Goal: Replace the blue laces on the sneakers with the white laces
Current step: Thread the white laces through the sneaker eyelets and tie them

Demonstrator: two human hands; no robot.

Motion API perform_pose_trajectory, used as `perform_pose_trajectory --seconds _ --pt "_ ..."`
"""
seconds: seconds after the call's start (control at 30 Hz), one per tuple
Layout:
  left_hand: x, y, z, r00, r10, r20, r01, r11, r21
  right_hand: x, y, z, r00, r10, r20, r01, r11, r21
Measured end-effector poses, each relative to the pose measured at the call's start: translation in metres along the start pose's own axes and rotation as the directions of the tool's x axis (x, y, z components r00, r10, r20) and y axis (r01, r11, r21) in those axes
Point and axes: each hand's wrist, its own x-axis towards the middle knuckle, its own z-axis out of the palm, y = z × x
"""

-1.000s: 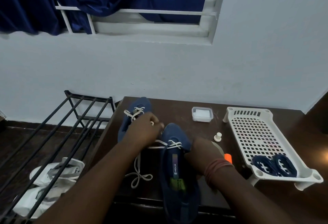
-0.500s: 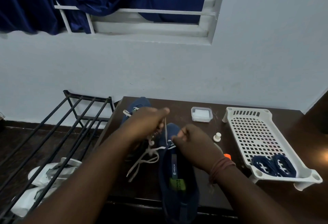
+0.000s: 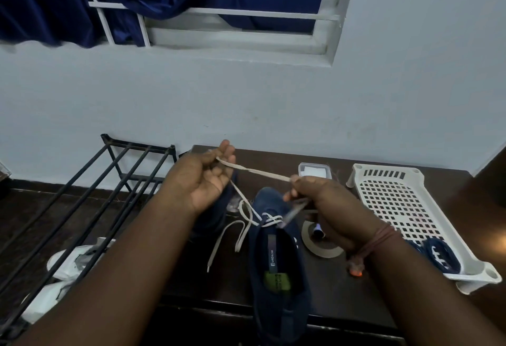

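Head view: both hands have lifted off the sneaker (image 3: 276, 252), left hand (image 3: 204, 178) and right hand (image 3: 320, 200) fingers pinching the white lace (image 3: 254, 171) taut, mid-threading.

I count two blue sneakers (image 3: 276, 263) on the table (image 3: 342, 299), one white lace (image 3: 254, 171) strung between two hands (image 3: 204, 178), two blue laces (image 3: 440, 256) in one white tray (image 3: 397, 200), one tape roll (image 3: 320, 244), one small clear box (image 3: 315, 171), and one black rack (image 3: 90, 187).

Both hands raised over navy sneaker (image 3: 279, 263); left hand (image 3: 204, 178), right hand (image 3: 320, 200) pinch white lace (image 3: 254, 171).
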Motion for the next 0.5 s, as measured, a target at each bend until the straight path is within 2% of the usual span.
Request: perform_pose_trajectory --seconds 0.07,0.13,0.23,0.3,0.4,0.47,0.5 --pt "0.003 0.002 -0.004 0.998 0.003 -0.066 -0.01 0.995 -0.097 0.001 0.004 -0.014 0.996 0.078 -0.038 -0.079 0.997 -0.017" --pt "0.001 -0.001 -0.002 0.996 0.014 -0.087 -0.023 0.993 -0.113 0.001 0.008 -0.023 0.987 0.155 -0.04 -0.159 0.98 -0.119" --pt "0.002 -0.006 0.002 0.99 0.067 -0.121 -0.072 0.996 -0.042 0.001 0.013 -0.028 0.969 0.246 -0.005 -0.215 0.837 -0.503" --pt "0.005 -0.007 0.001 0.982 0.127 -0.143 -0.117 0.99 0.076 0.003 0.017 -0.025 0.967 0.253 -0.024 -0.219 0.779 -0.587" --pt "0.004 -0.019 0.002 0.985 0.115 -0.128 -0.066 0.94 0.334 0.006 0.023 -0.016 0.97 0.227 -0.092 -0.244 0.874 -0.421" --pt "0.002 -0.034 0.004 0.992 0.054 -0.117 0.02 0.831 0.556 0.008 0.024 -0.009 0.977 0.186 -0.108 -0.213 0.901 -0.378" --pt "0.001 -0.041 0.003 0.992 0.033 -0.12 0.052 0.761 0.647 0.009 0.025 -0.006 0.981 0.164 -0.108 -0.194 0.886 -0.421"
